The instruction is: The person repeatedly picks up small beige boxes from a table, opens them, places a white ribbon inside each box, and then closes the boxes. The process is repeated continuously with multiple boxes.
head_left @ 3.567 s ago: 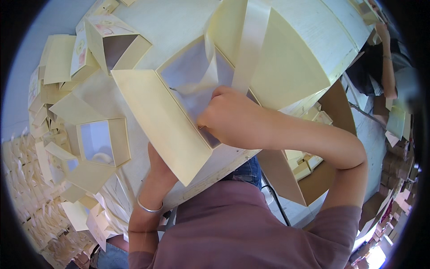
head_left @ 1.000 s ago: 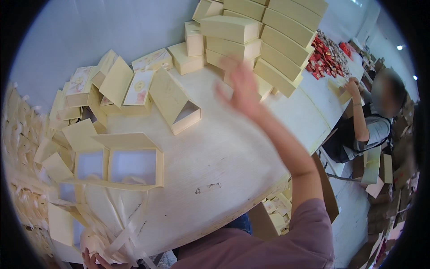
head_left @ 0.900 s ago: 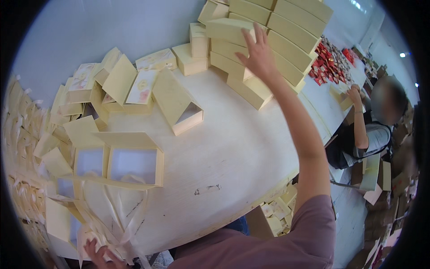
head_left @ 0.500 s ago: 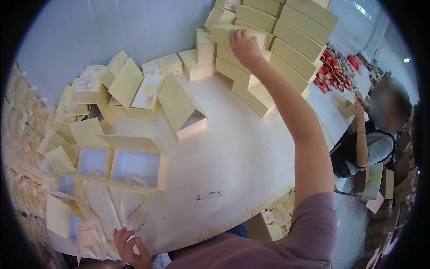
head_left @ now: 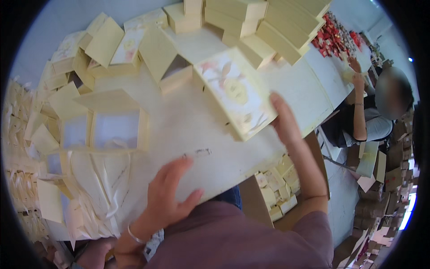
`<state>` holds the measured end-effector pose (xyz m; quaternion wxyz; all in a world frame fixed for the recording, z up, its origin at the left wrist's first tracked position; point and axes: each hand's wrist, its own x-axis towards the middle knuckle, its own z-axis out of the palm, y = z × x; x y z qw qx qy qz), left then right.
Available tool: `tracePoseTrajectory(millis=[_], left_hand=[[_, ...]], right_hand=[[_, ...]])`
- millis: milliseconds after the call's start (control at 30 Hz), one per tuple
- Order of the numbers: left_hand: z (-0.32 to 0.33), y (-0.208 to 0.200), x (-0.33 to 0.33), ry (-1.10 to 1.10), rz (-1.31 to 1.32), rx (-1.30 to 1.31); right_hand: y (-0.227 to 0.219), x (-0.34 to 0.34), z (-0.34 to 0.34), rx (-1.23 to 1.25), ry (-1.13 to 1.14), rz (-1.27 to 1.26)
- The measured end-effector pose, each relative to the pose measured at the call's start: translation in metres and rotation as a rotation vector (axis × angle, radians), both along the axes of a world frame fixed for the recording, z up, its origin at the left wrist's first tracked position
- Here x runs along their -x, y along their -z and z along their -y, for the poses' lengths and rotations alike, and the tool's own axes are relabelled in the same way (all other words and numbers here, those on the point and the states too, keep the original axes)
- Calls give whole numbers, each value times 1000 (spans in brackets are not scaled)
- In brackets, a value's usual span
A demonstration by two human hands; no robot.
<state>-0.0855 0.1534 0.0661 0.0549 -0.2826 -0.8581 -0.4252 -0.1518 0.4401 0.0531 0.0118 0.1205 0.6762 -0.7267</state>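
Note:
A cream gift box [head_left: 235, 92] with a floral panel is tilted above the middle of the table. My right hand [head_left: 285, 120] grips it by its right-hand edge; some of the fingers are hidden behind the box. Lower and to the left, my left hand [head_left: 168, 193] is open and holds nothing, its thumb apart from its blurred fingers. To its left lie white ribbons [head_left: 105, 179], beside open cream boxes [head_left: 143, 125] with pale blue-white insides. A half-opened cream box [head_left: 156, 51] rests just left of the held one.
Stacked cream boxes [head_left: 291, 29] stand at the back right. More flowered boxes [head_left: 127, 47] crowd the back left of the white table [head_left: 170, 114]. A carton [head_left: 255, 195] of small cream pieces is below the front edge. A co-worker [head_left: 358, 107] sits at right, near red packets [head_left: 329, 38].
My right hand has brought a box from the far stack toward me, showing its floral panel. My left hand has risen from the ribbons and moved right. The view has shifted.

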Motion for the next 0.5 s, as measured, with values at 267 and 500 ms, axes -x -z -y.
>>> tracePoseTrajectory(millis=[267, 500], left_hand=[[-103, -23, 103, -71, 153, 681], [-134, 0, 125, -60, 255, 844]], right_hand=[[38, -59, 33, -1094, 37, -569], [52, -61, 32, -971, -147, -623]])
